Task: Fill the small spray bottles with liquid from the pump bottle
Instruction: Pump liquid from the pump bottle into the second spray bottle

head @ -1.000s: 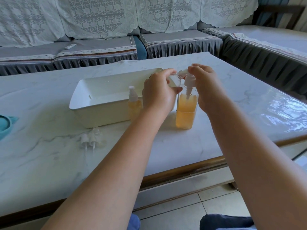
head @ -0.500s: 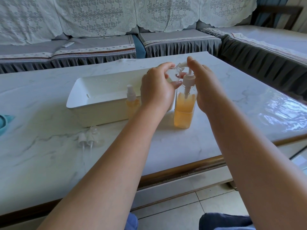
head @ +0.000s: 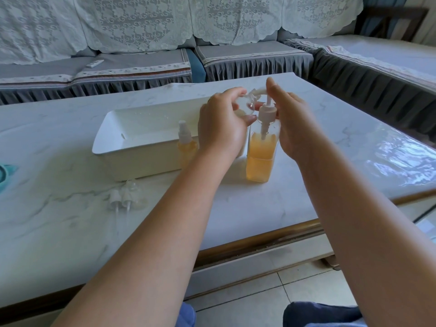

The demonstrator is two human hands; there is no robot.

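The left hand (head: 221, 128) holds a small clear bottle (head: 245, 106) tilted at the spout of the pump bottle (head: 260, 159), while the right hand (head: 295, 123) rests on the pump head. A filled spray bottle (head: 186, 147) stands on the marble desk (head: 236, 204) beside a white tray (head: 141, 159)

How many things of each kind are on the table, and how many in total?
Pump bottle: 1
Small bottles: 2, one capped, one open in the left hand
Loose spray heads: 2
White tray: 1
Teal thing: 1
Total: 7

Glossy marble table (head: 306, 204) – clear plastic pump bottle (head: 260, 159) – matt tray (head: 132, 147)
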